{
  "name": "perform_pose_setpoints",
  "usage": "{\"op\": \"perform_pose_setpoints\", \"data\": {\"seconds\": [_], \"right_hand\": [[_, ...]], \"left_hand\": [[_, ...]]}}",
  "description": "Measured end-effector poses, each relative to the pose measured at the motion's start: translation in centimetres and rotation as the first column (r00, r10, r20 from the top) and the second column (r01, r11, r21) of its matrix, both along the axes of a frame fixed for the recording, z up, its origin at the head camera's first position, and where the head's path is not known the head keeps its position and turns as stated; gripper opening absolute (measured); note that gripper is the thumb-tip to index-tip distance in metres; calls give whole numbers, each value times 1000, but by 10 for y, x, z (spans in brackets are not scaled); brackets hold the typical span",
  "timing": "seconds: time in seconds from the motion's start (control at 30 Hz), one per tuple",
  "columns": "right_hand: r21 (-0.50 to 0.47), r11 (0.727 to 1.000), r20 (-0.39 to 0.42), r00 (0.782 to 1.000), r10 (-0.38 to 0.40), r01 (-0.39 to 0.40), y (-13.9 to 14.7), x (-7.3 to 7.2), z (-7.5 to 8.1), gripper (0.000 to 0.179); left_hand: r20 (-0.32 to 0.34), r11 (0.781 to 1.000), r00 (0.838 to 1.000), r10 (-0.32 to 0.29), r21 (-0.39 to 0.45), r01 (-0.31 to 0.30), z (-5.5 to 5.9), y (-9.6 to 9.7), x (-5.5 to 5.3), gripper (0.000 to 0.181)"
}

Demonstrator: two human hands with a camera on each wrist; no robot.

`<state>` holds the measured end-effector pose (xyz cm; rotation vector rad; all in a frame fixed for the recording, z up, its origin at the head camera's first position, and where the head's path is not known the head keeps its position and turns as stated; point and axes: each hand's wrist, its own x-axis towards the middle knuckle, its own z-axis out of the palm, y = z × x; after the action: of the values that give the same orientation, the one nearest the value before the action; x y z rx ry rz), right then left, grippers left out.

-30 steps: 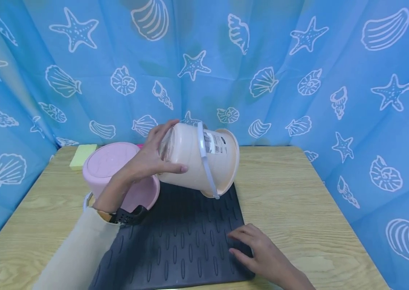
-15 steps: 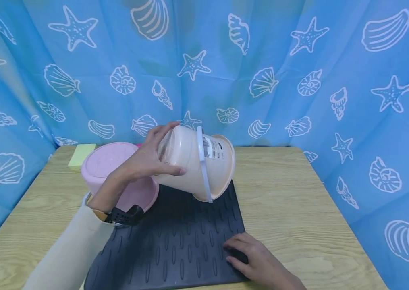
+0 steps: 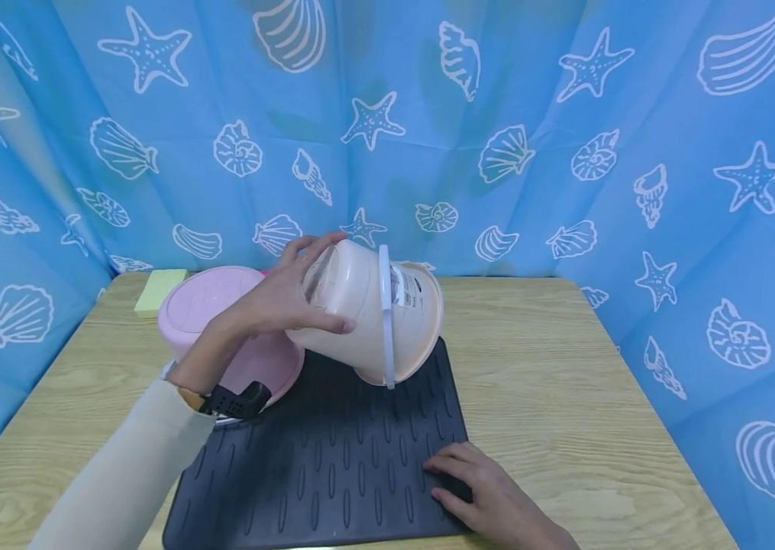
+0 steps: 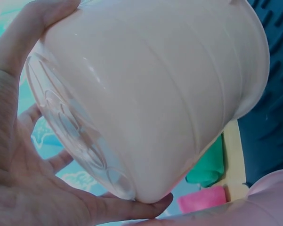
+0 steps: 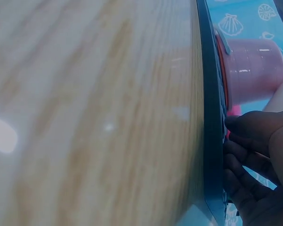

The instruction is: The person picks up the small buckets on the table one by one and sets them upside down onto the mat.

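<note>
Bucket [image 3: 363, 317] tipped sideways, gripped by left hand [image 3: 284, 298]; pink tub [image 3: 208, 298] upturned; right hand [image 3: 486, 493] relaxed.

Cream bucket [image 3: 365, 309], shell-patterned blue curtain [image 3: 421, 160]

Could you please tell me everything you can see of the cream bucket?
The cream bucket looks like glossy, faintly banded plastic, with a flared rim, a pale swinging-style handle and a printed label near the rim. It is tilted well over, mouth to the right and downward. The left hand grips its base end; whether the rim touches the dark mat is unclear.
</note>
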<state>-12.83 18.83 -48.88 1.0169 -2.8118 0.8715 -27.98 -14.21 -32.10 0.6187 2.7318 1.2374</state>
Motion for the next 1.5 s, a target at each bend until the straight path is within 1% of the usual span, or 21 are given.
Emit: {"op": "perform_pose_setpoints", "data": {"seconds": [0.13, 0.33, 0.5, 0.6, 0.83, 1.0, 1.3, 1.5], "right_hand": [[-4, 1000, -5, 1000, 0, 0, 0, 0, 0, 24], [27, 1000, 55, 998, -17, 15, 1, 1, 1, 23], [24, 1000, 81, 997, -19, 17, 1, 0, 1, 23], [26, 999, 100, 995, -22, 19, 1, -1, 2, 23], [46, 999, 122, 992, -28, 23, 2, -2, 2, 23], [52, 998, 125, 992, -26, 20, 3, -3, 1, 23], [54, 998, 156, 987, -40, 32, 2, -4, -1, 26], [38, 999, 141, 990, -26, 21, 3, -4, -1, 25]], "left_hand": [[-10, 999, 1000, -2, -48, 2, 2, 2, -1, 112], [-40, 993, 999, -10, -119, 6, 3, 6, -5, 111], [-48, 984, 999, -23, -178, 14, 2, 10, -6, 114], [-55, 979, 998, -21, -203, 9, 0, 13, -8, 115], [-71, 975, 997, -15, -222, -1, -2, 19, -10, 116], [-55, 972, 998, -15, -236, 1, -1, 22, -13, 116], [-37, 965, 999, -10, -263, 0, 2, 29, -16, 113], [-17, 955, 1000, -5, -296, -1, 4, 36, -17, 114]]}}
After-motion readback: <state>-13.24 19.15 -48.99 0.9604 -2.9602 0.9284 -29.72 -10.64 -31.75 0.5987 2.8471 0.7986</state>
